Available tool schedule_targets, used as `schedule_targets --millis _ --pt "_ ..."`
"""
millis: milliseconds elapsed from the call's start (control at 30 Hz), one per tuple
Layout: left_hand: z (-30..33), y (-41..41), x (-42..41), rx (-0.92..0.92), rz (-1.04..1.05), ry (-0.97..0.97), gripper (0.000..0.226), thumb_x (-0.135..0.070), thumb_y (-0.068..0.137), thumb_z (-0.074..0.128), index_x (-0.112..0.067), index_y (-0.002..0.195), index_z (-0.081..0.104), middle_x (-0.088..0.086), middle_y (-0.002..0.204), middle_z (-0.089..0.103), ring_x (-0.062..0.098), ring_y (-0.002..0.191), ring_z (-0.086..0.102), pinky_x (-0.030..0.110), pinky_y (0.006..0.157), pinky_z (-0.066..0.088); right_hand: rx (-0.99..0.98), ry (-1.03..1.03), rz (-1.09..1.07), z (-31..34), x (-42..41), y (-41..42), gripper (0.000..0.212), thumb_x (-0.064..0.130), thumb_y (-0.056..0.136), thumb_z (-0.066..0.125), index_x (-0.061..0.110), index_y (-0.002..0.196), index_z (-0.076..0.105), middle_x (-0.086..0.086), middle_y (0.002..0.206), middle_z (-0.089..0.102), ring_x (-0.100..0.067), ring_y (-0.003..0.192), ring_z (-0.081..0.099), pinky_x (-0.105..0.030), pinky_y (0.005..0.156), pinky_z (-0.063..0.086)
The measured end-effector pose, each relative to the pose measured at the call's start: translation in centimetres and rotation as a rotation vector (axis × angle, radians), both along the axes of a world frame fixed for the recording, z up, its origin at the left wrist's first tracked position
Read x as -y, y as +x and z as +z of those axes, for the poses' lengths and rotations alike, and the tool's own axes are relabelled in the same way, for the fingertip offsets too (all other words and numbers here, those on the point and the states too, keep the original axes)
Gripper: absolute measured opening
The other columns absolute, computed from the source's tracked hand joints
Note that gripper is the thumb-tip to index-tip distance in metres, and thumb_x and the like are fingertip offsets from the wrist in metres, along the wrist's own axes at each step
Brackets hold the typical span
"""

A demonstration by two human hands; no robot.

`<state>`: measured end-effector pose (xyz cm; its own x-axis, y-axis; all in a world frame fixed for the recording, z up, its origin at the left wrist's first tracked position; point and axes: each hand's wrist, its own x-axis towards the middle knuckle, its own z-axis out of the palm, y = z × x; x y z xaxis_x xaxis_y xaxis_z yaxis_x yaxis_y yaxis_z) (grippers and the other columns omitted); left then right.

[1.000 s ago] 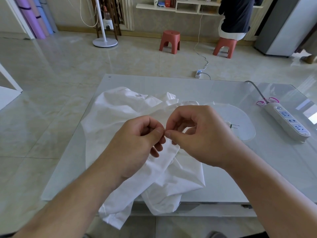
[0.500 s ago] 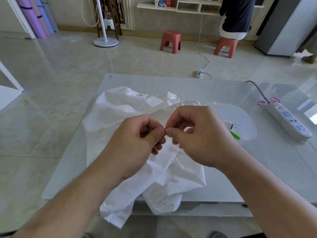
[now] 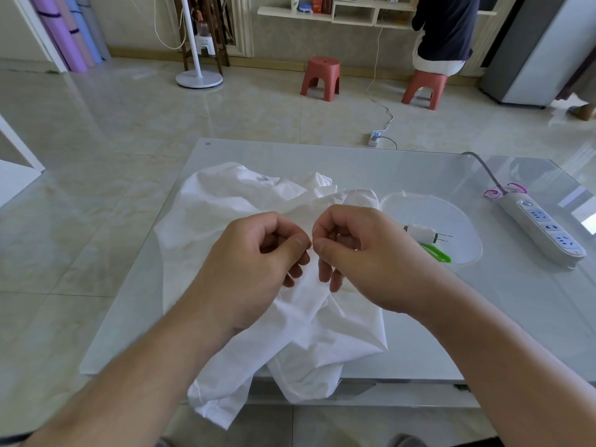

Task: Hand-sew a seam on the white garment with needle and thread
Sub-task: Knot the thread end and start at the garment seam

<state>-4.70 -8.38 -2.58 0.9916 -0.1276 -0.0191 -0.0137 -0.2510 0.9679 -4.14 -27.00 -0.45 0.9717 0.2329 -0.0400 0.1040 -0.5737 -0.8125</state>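
Observation:
The white garment [image 3: 232,204] lies crumpled on the glass table [image 3: 387,162], and one end hangs over the near edge. Above it, my left hand [image 3: 254,262] and my right hand [image 3: 364,259] meet thumb to thumb. Each pinches thumb against forefinger, with the other fingers curled under. A thin needle tip [image 3: 310,242] shows at my left thumb. My right hand pinches what seems to be the thread end, too fine to see. A white thread spool [image 3: 419,232] with needles stuck in it lies just right of my right hand.
The spool and green snips [image 3: 435,253] sit in a clear plastic lid [image 3: 429,208]. A power strip [image 3: 545,227] lies at the table's right. Beyond the table are two red stools [image 3: 321,77], a fan stand [image 3: 199,79] and a seated person [image 3: 443,30].
My hands stay pinched together over the garment, almost unmoved. The spool and green snips have come into view beside my right hand.

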Motion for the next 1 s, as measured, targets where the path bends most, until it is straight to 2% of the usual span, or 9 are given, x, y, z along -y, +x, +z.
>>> schedule_targets --millis 133,267,400,500,567,733,867,1000 --pt "0.1 0.0 0.1 -0.008 0.025 -0.031 0.017 -0.013 0.1 0.066 -0.015 0.087 0.077 0.002 0.076 0.077 0.016 0.067 0.072 0.03 0.067 0.059 -0.002 0.162 -0.031 -0.1 0.1 0.1 0.012 0.008 0.099 0.063 0.012 0.089 0.066 -0.005 0.077 0.076 -0.029 0.075 0.076 -0.054 0.075 0.064" --pt "0.1 0.0 0.0 -0.008 0.055 -0.055 0.017 -0.015 0.1 0.067 -0.016 0.088 0.078 0.002 0.075 0.077 0.017 0.067 0.072 0.03 0.067 0.06 0.02 0.329 -0.054 0.1 0.2 -0.1 0.01 -0.007 0.098 0.058 0.0 0.097 0.065 -0.012 0.086 0.076 -0.029 0.081 0.077 -0.049 0.068 0.064" --pt "0.1 0.0 0.1 0.013 0.078 -0.063 0.016 -0.017 0.1 0.068 -0.016 0.087 0.078 0.001 0.073 0.076 0.017 0.066 0.07 0.03 0.064 0.058 0.059 0.39 -0.108 0.0 -0.2 -0.2 0.006 -0.003 0.097 0.064 0.002 0.1 0.062 -0.012 0.084 0.076 -0.03 0.079 0.077 -0.052 0.067 0.064" --pt "0.0 0.0 0.2 0.02 0.092 -0.058 0.015 -0.02 0.099 0.069 -0.018 0.088 0.078 0.0 0.073 0.076 0.015 0.066 0.07 0.03 0.064 0.057 0.134 0.321 -0.129 -0.3 -0.6 -0.4 0.017 0.007 0.091 0.078 0.01 0.096 0.062 -0.008 0.083 0.074 -0.024 0.075 0.077 -0.047 0.064 0.065" --pt "-0.1 -0.1 0.3 0.02 0.102 -0.06 0.014 -0.02 0.098 0.07 -0.018 0.087 0.078 -0.001 0.072 0.075 0.014 0.065 0.07 0.03 0.064 0.056 0.176 0.269 -0.138 -0.4 -0.7 -0.4 0.022 0.005 0.088 0.081 0.014 0.093 0.062 -0.005 0.082 0.072 -0.021 0.072 0.076 -0.046 0.062 0.065" --pt "-0.2 -0.1 0.4 0.016 0.125 -0.067 0.014 -0.022 0.097 0.071 -0.019 0.086 0.079 -0.002 0.071 0.075 0.012 0.063 0.069 0.031 0.064 0.056 0.248 0.207 -0.131 -0.6 -0.7 -0.5 0.025 0.004 0.088 0.08 0.019 0.091 0.061 -0.001 0.081 0.071 -0.019 0.073 0.076 -0.044 0.064 0.065" --pt "-0.1 -0.2 0.4 0.007 0.122 -0.07 0.015 -0.021 0.097 0.071 -0.019 0.085 0.08 -0.002 0.071 0.075 0.011 0.063 0.069 0.031 0.065 0.056 0.374 0.074 -0.108 -1.0 -0.6 -0.7 0.023 0.007 0.089 0.078 0.028 0.093 0.07 0.007 0.081 0.071 -0.014 0.08 0.073 -0.032 0.069 0.062" --pt "-0.1 -0.1 0.4 0.004 0.114 -0.079 0.017 -0.019 0.097 0.069 -0.019 0.084 0.08 -0.002 0.069 0.074 0.011 0.062 0.068 0.031 0.064 0.053 0.53 -0.057 -0.069 -1.1 -0.7 -0.6 0.019 0.004 0.089 0.076 0.022 0.094 0.08 0.012 0.083 0.071 -0.011 0.084 0.069 -0.023 0.069 0.057"
